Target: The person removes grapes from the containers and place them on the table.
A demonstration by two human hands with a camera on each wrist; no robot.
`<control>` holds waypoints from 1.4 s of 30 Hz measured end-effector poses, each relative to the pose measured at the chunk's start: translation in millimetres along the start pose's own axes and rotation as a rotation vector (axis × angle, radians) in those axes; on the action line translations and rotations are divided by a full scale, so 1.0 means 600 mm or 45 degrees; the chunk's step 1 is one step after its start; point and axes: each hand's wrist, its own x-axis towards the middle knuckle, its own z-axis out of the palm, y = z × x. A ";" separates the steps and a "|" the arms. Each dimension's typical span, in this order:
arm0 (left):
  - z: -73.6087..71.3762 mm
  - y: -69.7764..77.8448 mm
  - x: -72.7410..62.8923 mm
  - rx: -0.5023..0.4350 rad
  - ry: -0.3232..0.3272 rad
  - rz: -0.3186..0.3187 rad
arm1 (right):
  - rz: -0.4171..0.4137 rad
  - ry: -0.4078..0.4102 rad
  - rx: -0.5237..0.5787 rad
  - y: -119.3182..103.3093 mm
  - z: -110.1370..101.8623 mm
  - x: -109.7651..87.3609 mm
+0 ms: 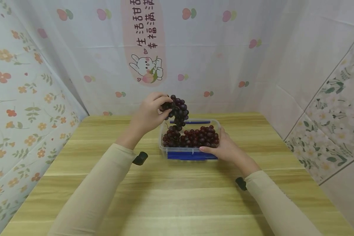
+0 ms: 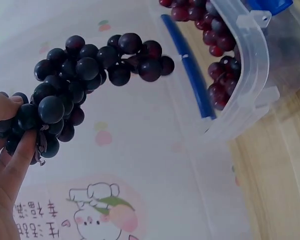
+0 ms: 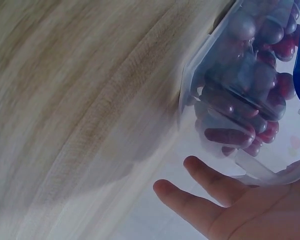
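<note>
A bunch of dark purple grapes (image 1: 180, 110) hangs from my left hand (image 1: 149, 111), pinched between thumb and fingers at its upper end. Its lower tip overlaps the left part of a clear plastic container (image 1: 191, 150) in the head view. Reddish grapes (image 1: 200, 137) fill much of that container, which has blue clips. At the container's right front corner, my right hand (image 1: 228, 149) holds it, thumb on the front rim and fingers along the right side. The right wrist view shows two of these fingers (image 3: 190, 200) reaching past the wall.
The container stands on a wood-grain table (image 1: 165, 196) near its back edge. Behind hangs a white curtain (image 1: 218, 59) with peach prints and a rabbit drawing. Floral cloth (image 1: 20, 114) borders the left side, more floral covering (image 1: 330, 124) the right. Black straps (image 1: 140, 158) show at the wrists.
</note>
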 end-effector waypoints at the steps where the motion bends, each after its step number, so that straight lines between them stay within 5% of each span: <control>1: -0.004 0.000 0.000 -0.001 0.012 -0.001 | 0.003 0.002 -0.002 0.001 0.000 0.000; 13: -0.059 -0.029 -0.036 -0.017 0.155 -0.185 | -0.004 0.004 0.024 0.000 -0.002 -0.003; 22: -0.108 -0.063 -0.089 -0.136 0.290 -0.365 | -0.001 -0.002 0.020 0.000 -0.002 -0.004; 28: -0.132 -0.084 -0.130 -0.098 0.368 -0.533 | -0.009 -0.001 0.021 0.000 -0.001 -0.003; 42: -0.128 -0.141 -0.242 0.014 0.334 -0.721 | -0.024 0.022 0.039 0.005 0.004 -0.001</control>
